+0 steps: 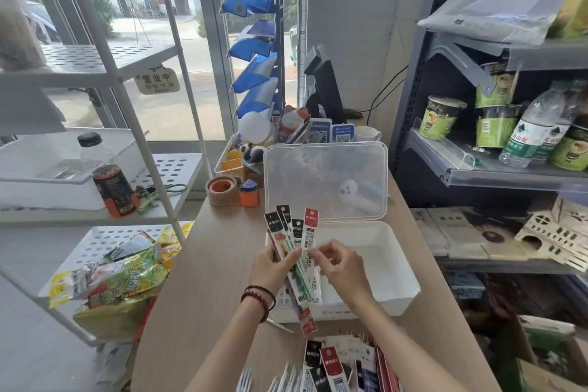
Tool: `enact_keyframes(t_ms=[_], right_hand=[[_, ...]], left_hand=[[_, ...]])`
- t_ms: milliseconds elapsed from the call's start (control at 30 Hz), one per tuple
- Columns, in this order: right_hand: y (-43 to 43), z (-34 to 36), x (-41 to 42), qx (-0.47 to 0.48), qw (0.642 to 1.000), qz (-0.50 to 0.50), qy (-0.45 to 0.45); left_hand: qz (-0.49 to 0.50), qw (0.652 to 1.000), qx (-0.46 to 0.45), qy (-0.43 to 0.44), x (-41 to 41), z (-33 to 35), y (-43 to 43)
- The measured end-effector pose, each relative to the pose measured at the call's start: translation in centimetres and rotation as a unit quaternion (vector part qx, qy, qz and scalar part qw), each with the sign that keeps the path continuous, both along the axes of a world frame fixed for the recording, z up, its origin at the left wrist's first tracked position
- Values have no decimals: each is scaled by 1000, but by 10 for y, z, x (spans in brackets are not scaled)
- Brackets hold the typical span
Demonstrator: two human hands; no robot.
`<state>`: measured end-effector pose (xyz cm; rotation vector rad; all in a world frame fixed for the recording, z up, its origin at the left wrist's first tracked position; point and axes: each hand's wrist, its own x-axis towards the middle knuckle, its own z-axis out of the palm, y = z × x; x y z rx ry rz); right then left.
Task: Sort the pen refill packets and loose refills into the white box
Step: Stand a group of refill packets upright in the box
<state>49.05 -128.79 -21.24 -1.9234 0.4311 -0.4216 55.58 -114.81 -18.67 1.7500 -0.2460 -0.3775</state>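
Pen refill packets (298, 232), lot in hand: fanned upright over the near-left corner of the white box (401, 267). The left hand (269, 267) has its grip closed round the fan's middle. The right hand (342, 267), over the box's near edge, has its grip pinching the red-topped packet (310, 226) at the fan's right edge. Count: four headers above the fingers, three black and one red. A further red end shows below the left hand; whether that is a fifth packet I cannot tell. Handling note, as judged: draw the red one straight out along its length while the left grip stays firm, so the rest do not splay, then lay it flat along the box floor. Box: one, with one clear lid (327, 178) standing open at its far side. Reserve pile (331, 363): on the surface (206, 264) nearer than the box, overlapped past counting, with pale slim pieces (288, 374) at its left, likely loose refills. Beyond the box's far-left corner: one tape roll (222, 190), one orange sharpener (249, 193).
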Motion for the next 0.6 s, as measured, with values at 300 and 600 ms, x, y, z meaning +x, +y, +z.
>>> enact_keyframes(t_ms=[300, 600], right_hand=[[-2, 5, 1, 79, 991, -110, -23], [-7, -13, 10, -26, 986, -41, 161]], left_hand=[[-14, 1000, 6, -7, 1, -5, 2], [-9, 1000, -16, -3, 3, -4, 4]])
